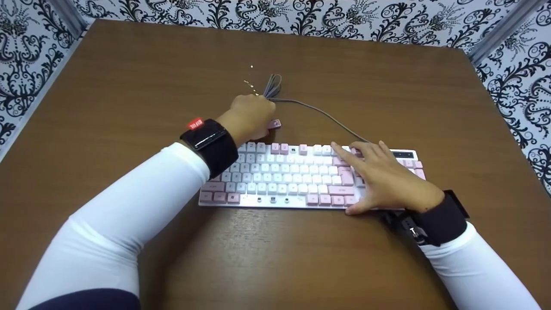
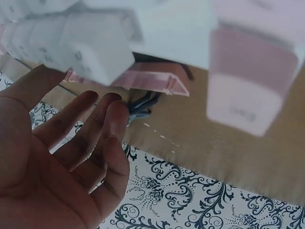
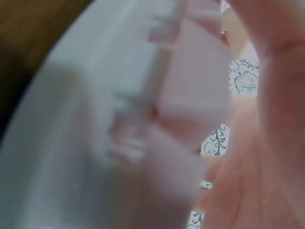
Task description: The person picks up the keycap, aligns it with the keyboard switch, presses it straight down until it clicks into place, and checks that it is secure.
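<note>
A keyboard (image 1: pixel 280 172) with white and pink keycaps lies on the table. Bare switches show in the space bar's slot at its front edge. Just behind the keyboard, my left hand (image 1: pixel 252 112) pinches one end of a long pink space bar keycap (image 1: pixel 274 124). In the left wrist view the hollow underside of that keycap (image 2: pixel 152 81) shows near the thumb, with the other fingers loosely bent; the exact contact is partly hidden. My right hand (image 1: pixel 383 176) rests spread over the keyboard's right part, thumb at the front edge, fingers reaching the back edge.
A bundled grey cable (image 1: pixel 273 86) lies behind the left hand, its single strand running to the keyboard's back edge. Small bright specks (image 1: pixel 249 85) show on the brown table (image 1: pixel 129 86) beside it. Black-and-white patterned walls (image 1: pixel 301 17) border the table.
</note>
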A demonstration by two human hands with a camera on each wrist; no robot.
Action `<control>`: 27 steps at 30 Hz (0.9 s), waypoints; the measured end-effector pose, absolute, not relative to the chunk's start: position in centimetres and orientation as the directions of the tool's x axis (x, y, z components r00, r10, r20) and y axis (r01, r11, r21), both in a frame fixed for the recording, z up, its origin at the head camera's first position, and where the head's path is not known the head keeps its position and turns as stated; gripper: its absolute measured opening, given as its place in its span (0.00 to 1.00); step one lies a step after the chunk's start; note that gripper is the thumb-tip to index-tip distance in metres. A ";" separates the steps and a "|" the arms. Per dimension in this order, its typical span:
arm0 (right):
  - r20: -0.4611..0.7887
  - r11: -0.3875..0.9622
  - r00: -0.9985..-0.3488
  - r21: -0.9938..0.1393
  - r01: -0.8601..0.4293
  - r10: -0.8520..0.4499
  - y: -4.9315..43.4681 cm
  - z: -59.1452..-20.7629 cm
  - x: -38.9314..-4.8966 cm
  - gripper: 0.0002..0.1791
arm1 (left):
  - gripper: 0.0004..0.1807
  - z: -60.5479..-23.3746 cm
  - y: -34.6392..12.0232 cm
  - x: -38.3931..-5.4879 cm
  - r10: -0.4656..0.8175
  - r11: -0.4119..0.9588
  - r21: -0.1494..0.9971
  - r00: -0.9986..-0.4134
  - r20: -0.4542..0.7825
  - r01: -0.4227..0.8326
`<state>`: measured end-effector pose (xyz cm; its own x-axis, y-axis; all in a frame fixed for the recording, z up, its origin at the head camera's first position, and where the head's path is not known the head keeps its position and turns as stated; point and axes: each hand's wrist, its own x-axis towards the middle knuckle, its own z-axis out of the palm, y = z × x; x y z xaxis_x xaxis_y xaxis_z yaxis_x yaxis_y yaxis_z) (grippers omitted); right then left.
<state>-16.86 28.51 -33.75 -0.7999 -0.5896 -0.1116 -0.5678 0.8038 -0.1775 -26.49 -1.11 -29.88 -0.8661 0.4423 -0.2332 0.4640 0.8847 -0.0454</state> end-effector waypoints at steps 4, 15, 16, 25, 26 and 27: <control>-0.120 0.807 -0.802 -0.180 -0.562 -0.585 28.4 -33.7 -16.8 0.75 | 0.16 -30.1 -1.2 -26.5 0.442 0.882 -0.057 -0.864 -0.243 0.467; -0.120 0.809 -0.804 -0.187 -0.558 -0.582 28.4 -33.6 -16.8 0.75 | 0.17 -30.6 -1.0 -26.9 0.454 0.875 -0.061 -0.859 -0.237 0.480; -0.119 0.809 -0.805 -0.190 -0.557 -0.582 28.4 -33.6 -16.8 0.74 | 0.17 -30.7 -1.0 -26.9 0.457 0.874 -0.065 -0.859 -0.232 0.482; -0.122 0.805 -0.800 -0.183 -0.564 -0.588 28.4 -33.5 -16.8 0.74 | 0.16 -30.4 -0.8 -26.8 0.482 0.873 -0.015 -0.866 -0.133 0.488; -0.119 0.804 -0.799 -0.181 -0.567 -0.590 28.4 -33.6 -16.8 0.74 | 0.16 -30.3 -0.8 -26.7 0.488 0.871 -0.008 -0.865 -0.117 0.492; -0.117 0.803 -0.798 -0.183 -0.568 -0.591 28.4 -33.6 -16.8 0.74 | 0.17 -30.1 -0.8 -26.6 0.494 0.869 0.007 -0.864 -0.100 0.495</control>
